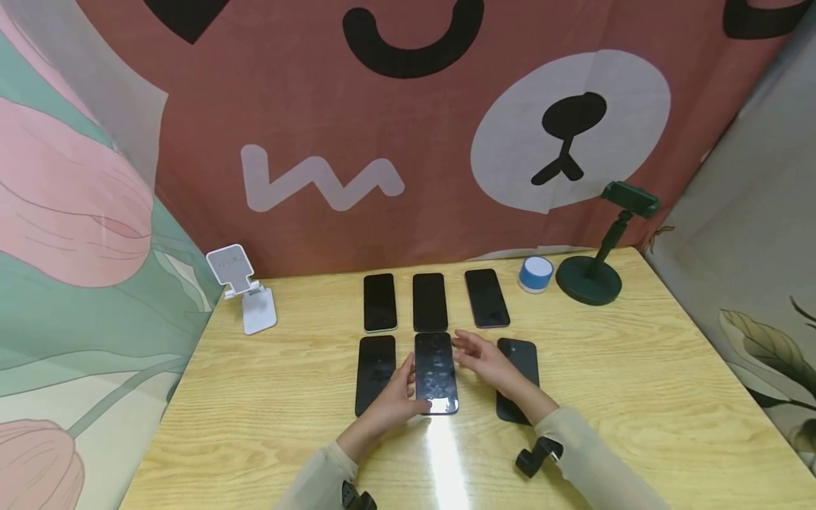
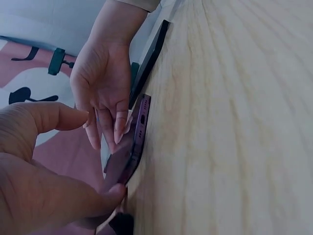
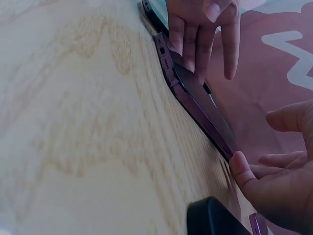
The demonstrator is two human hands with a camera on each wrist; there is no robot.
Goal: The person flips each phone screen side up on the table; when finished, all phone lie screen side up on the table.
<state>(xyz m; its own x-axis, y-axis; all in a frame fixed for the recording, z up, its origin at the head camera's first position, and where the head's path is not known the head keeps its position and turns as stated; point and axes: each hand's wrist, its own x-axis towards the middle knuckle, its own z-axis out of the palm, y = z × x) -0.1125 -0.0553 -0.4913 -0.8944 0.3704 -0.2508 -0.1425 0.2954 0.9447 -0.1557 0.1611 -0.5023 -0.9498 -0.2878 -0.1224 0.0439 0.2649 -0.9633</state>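
Note:
A dark-screened smartphone with a purple frame (image 1: 436, 372) lies screen up in the middle of the front row. At its left edge, my left hand (image 1: 394, 398) touches it with loosely extended fingers, the thumb near the lower corner. My right hand (image 1: 487, 363) is at the opposite side, a fingertip at the edge in the right wrist view. Neither hand curls round the phone (image 3: 195, 110). Another phone (image 1: 375, 372) lies left of it, partly behind the left hand. Under the right forearm is a black phone (image 1: 525, 361), camera side up.
Behind lie a left phone (image 1: 380, 302), a middle phone (image 1: 430, 302) and a tilted right phone (image 1: 487, 297). A blue-and-white round container (image 1: 535, 274) and a dark green phone stand (image 1: 593, 273) are at the back right. Back left stands a white folding stand (image 1: 258, 308).

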